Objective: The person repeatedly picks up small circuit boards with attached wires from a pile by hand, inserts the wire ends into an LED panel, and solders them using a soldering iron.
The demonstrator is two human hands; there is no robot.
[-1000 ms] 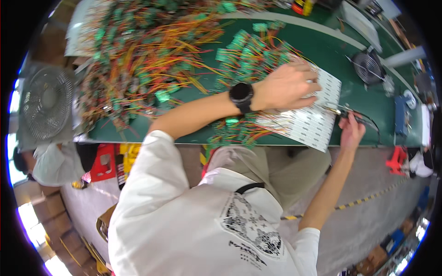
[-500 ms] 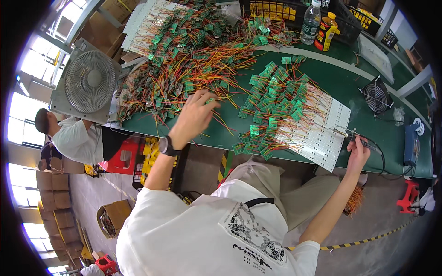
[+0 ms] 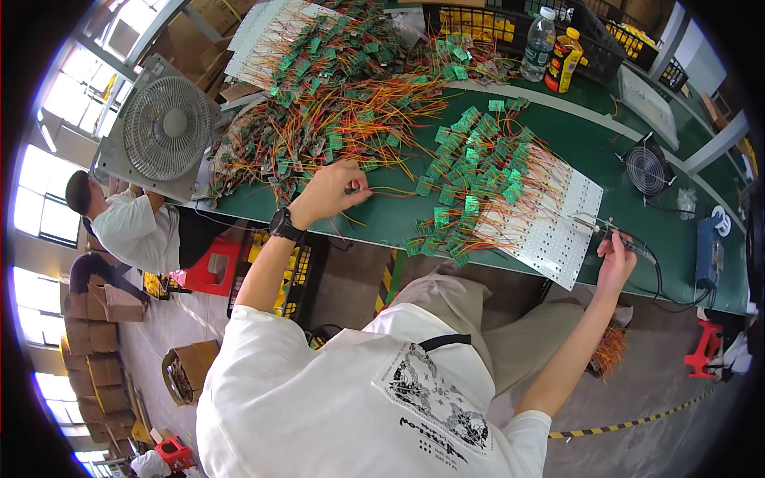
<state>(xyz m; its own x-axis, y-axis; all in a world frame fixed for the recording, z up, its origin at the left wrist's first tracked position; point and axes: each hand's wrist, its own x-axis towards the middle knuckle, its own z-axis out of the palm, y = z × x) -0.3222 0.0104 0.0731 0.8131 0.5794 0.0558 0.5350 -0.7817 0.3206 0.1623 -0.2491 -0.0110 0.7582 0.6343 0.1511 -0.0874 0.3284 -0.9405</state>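
My left hand (image 3: 333,193) is closed, thumb against fingers, at the front edge of the wire heap; thin red and orange wires (image 3: 392,190) run right from its fingertips toward a small green circuit board (image 3: 424,186). In my right hand (image 3: 615,261) is a soldering iron (image 3: 635,248), its metal tip end over the right edge of a white perforated board (image 3: 562,240). Many red and yellow wires lie across that board, with small green circuit boards (image 3: 472,155) spread along its left side. The wire ends between my left fingers are hidden.
A large heap of wired circuit boards (image 3: 335,119) covers the left of the green table (image 3: 382,232). A fan (image 3: 163,127) stands left. A black cooling fan (image 3: 648,169), blue soldering station (image 3: 708,251), water bottle (image 3: 538,46) and yellow-capped bottle (image 3: 562,61) stand at the right and back.
My left hand has come down slightly and its fingers have closed, with wires now stretching right from them. My right hand and the soldering iron have barely moved.
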